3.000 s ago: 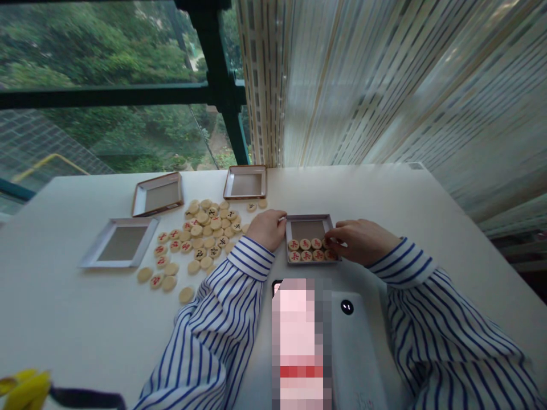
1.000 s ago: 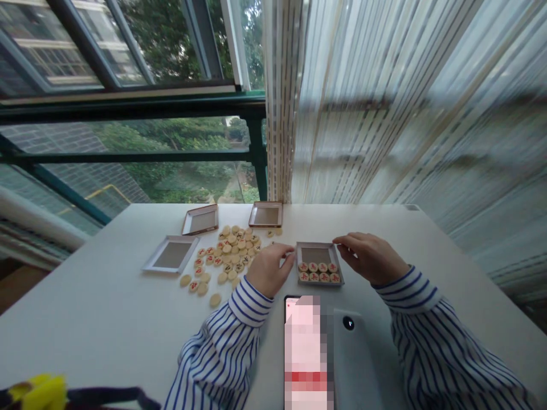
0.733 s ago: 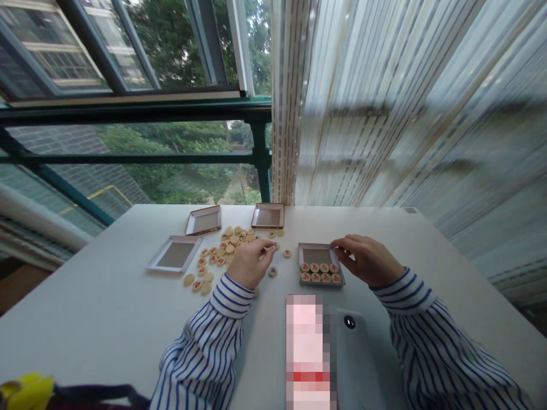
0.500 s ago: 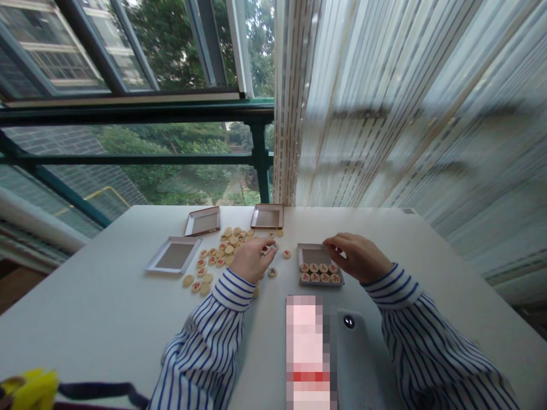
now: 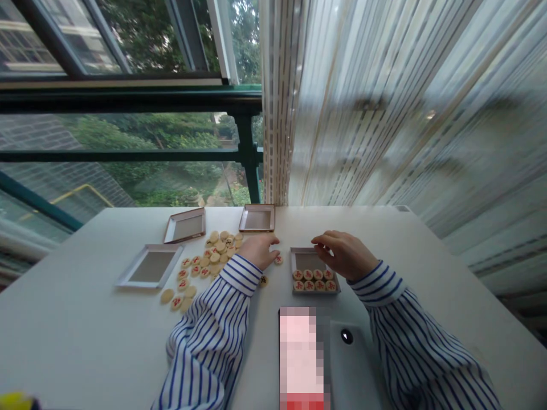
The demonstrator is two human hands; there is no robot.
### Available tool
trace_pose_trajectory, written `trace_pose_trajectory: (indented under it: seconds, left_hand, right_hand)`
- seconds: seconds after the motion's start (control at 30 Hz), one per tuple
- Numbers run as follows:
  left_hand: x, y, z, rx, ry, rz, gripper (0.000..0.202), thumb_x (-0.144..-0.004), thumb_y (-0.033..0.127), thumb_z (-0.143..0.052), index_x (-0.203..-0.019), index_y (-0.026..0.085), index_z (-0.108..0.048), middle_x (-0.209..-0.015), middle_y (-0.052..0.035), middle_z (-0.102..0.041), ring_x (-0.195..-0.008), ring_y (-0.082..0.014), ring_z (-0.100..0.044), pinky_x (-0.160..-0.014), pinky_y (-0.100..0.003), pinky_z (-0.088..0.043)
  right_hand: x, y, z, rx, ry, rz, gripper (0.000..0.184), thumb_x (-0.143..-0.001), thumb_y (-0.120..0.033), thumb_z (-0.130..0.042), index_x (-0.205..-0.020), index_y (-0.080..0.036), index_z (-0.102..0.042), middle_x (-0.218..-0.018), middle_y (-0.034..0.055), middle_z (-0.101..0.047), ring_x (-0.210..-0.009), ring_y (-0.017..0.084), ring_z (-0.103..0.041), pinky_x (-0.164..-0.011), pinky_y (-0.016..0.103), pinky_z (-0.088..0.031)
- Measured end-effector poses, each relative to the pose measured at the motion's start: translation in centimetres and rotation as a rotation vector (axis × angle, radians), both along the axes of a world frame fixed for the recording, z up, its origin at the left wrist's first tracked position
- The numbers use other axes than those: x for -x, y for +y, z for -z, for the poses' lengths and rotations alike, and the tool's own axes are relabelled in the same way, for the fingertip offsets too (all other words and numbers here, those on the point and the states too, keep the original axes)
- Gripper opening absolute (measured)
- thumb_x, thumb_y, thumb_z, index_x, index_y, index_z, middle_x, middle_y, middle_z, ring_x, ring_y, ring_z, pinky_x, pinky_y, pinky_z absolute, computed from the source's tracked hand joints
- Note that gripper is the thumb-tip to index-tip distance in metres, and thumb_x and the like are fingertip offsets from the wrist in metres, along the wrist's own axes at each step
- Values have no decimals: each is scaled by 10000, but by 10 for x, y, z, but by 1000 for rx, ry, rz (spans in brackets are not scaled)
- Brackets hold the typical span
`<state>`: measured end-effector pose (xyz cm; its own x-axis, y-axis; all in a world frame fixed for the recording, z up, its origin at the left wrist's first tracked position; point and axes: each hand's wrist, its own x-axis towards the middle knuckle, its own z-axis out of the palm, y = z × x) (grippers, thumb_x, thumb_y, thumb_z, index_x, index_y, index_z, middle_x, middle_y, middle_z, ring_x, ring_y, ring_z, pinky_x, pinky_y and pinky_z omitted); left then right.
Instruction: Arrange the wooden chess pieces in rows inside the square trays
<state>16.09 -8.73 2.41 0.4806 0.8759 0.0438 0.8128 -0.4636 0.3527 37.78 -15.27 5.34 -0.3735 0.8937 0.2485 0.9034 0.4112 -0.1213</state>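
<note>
A small grey tray [image 5: 294, 257] on the white table [image 5: 85, 341] holds two rows of round wooden game pieces with red marks [image 5: 314, 280]. My right hand [image 5: 342, 253] rests on the tray's far right rim, fingers curled; whether they hold anything is hidden. My left hand [image 5: 260, 249] lies at the right edge of a loose heap of game pieces [image 5: 209, 259], fingers bent down over the pieces. One piece [image 5: 278, 259] lies between that hand and the tray, another [image 5: 264, 280] beside my left cuff.
Three more shallow trays stand on the table: one at the left [image 5: 149, 266], two at the back [image 5: 184, 224] [image 5: 257, 217]. A phone [image 5: 301, 356] and a white device [image 5: 350, 364] lie near the front edge. Window and striped curtain rise behind.
My left hand left the tray's left edge and went to the heap of pieces. My right hand shifted from the tray's right side to its far rim. My view tilted and shifted.
</note>
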Motion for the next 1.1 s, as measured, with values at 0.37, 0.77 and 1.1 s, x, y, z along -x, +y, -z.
trace_pose_trajectory:
  seconds: [0.37, 0.77, 1.1]
  left_hand:
    - [-7, 3, 9, 73, 213, 160, 357, -746, 363, -462, -1008, 188, -630, -938, -91, -659, -868, -238, -598, -745, -338, -447]
    - [-16, 2, 18, 2, 330, 206, 282, -712, 271, -473, -904, 193, -664, -890, -101, -654, -854, -249, -594, -699, -343, -452]
    - [-15, 3, 20, -14, 364, 204, 254, -729, 271, -468, -854, 177, -668, -853, -105, -651, -835, -237, -593, -704, -331, -444]
  right_hand:
    - [5, 6, 13, 85, -56, -32, 225, -830, -218, -421, -895, -182, -633, -808, 58, -637, -733, 135, -557, -665, 249, -372]
    - [1, 6, 13, 106, -66, -21, 240, -833, -222, -411, -924, -183, -630, -800, 55, -634, -744, 144, -559, -674, 254, -372]
    - [2, 4, 11, 113, -70, -21, 251, -837, -235, -408, -948, -183, -626, -815, 58, -635, -740, 145, -557, -672, 253, -371]
